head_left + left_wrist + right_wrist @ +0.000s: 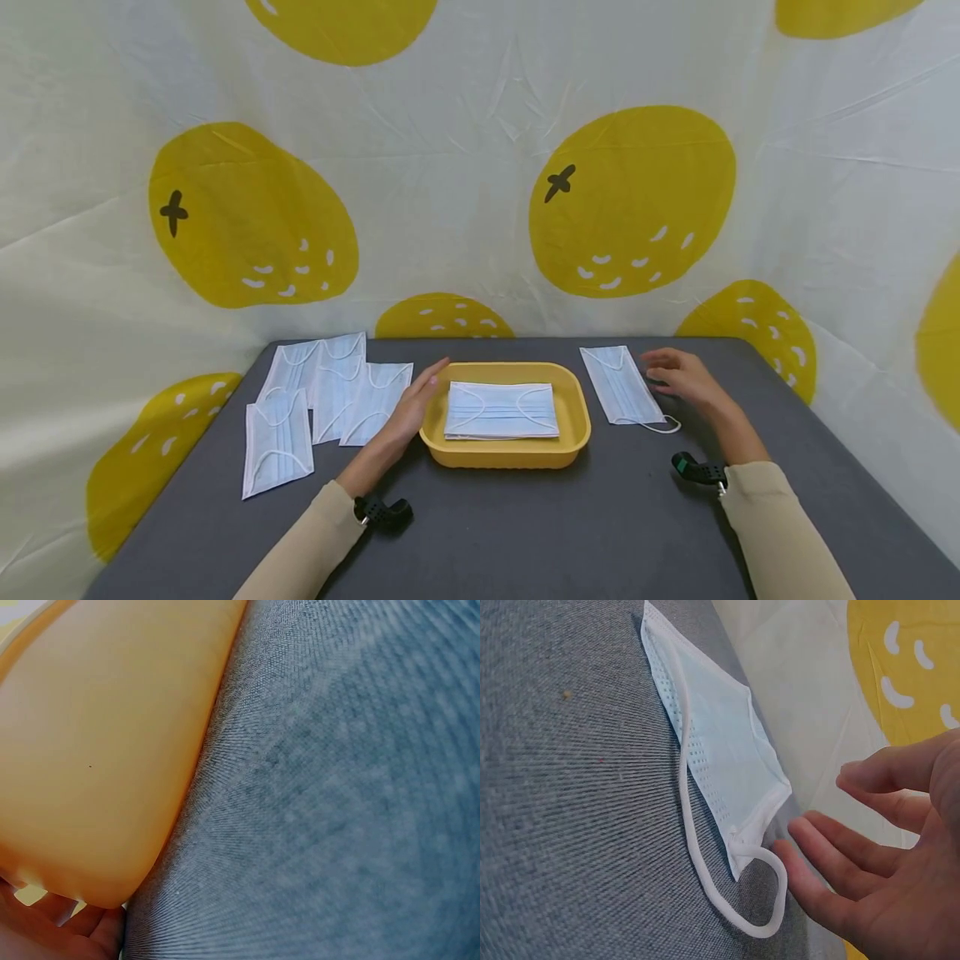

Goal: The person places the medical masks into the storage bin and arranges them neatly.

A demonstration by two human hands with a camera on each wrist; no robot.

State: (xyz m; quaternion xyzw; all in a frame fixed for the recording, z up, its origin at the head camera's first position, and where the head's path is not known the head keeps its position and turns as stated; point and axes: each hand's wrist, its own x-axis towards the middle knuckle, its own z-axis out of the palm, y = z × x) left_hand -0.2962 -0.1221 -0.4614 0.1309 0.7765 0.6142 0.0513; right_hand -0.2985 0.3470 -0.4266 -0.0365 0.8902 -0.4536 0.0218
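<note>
A yellow plastic tray [510, 454] stands mid-table, holding a small stack of pale blue face masks [501, 412]. My left hand [408, 408] lies along the tray's left end with fingers extended; in the left wrist view its fingers [82, 930] meet the tray's corner. To the right of the tray, a single face mask [621, 385] lies flat, one white ear loop sticking out toward me. Just right of that mask hovers my right hand [686, 379], fingers loosely bent and holding nothing. In the right wrist view, the fingertips come close to the ear loop [694, 847].
Several more face masks [277, 446] are spread on the left of the dark grey table [525, 533], some overlapping. Behind the table hangs a white curtain [450, 208] with yellow fruit prints. Each wrist wears a black strap with a small device.
</note>
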